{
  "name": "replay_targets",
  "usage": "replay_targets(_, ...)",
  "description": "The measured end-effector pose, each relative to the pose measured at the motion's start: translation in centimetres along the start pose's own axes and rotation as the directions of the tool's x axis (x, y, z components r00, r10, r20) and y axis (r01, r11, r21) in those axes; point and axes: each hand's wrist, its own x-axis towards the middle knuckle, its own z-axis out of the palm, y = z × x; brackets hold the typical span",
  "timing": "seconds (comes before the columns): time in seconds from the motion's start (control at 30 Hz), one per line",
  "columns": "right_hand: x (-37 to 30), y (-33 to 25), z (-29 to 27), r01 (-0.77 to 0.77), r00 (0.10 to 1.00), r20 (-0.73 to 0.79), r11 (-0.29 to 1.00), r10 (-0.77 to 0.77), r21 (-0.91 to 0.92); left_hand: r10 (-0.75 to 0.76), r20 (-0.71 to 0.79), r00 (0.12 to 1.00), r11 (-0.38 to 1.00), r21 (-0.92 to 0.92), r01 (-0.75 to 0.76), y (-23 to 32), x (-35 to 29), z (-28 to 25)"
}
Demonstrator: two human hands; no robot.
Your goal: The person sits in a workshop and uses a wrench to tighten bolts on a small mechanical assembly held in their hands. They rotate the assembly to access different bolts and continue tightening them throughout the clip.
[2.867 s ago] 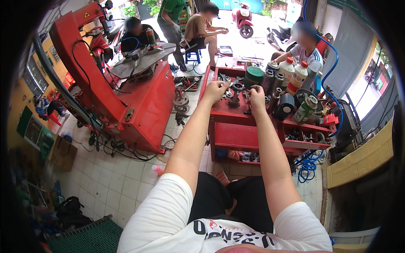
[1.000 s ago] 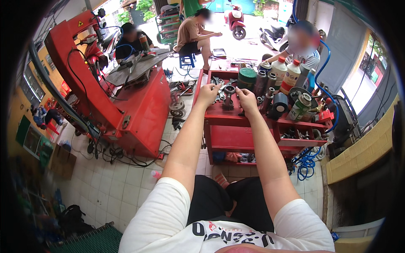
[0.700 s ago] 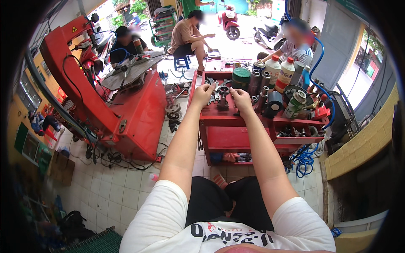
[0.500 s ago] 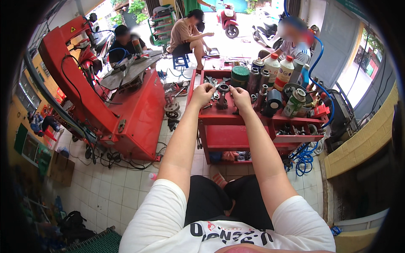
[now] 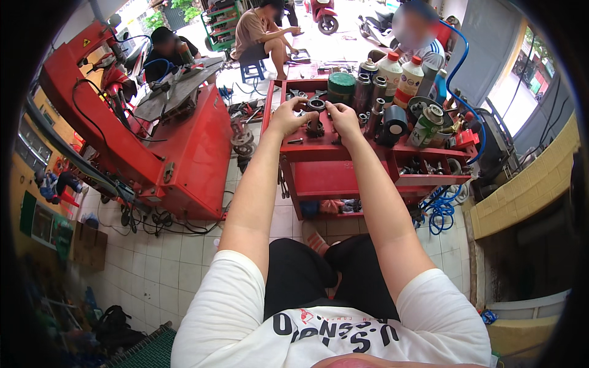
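Both hands are at a dark metal ring (image 5: 316, 105) that sits at the top of an upright metal part (image 5: 315, 127) on the red tool cart (image 5: 319, 178). My left hand (image 5: 288, 118) pinches the ring's left side between thumb and fingers. From the right, my right hand (image 5: 345, 121) grips the ring's edge with its fingertips. Some fingertips are hidden behind the ring. A green round tub (image 5: 340, 88) stands just behind it, and several metal cylinders (image 5: 375, 116) are right of my right hand.
White bottles with red caps (image 5: 408, 80), a dark cylinder (image 5: 392, 132) and a green-and-white can (image 5: 426, 127) crowd the cart's right side. A red machine (image 5: 184, 156) stands left. People (image 5: 261, 34) sit beyond. A blue hose (image 5: 464, 67) hangs at the right.
The whole view has shifted, so the cart and machine appear higher and further left. My left fingers have spread and curl further around the ring; my right hand stays at its right side.
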Motion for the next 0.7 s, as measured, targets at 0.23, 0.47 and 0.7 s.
replay_targets(0.23,0.8,0.5,-0.2,-0.075,0.986,-0.151,0.997,0.071,-0.022,-0.058,0.068,0.996,0.982,0.183,0.045,2.7,-0.8,-0.4)
replay_targets(0.47,-0.1,0.6,0.7,-0.063,0.984,-0.178,0.945,0.005,-0.322,-0.052,-0.063,0.997,0.98,-0.198,0.039,-0.4,0.0,-0.3)
replay_targets(0.7,0.0,0.9,0.1,-0.072,0.989,-0.148,0.941,0.024,-0.331,-0.125,-0.193,0.973,0.957,-0.283,0.066,-1.7,0.8,0.9)
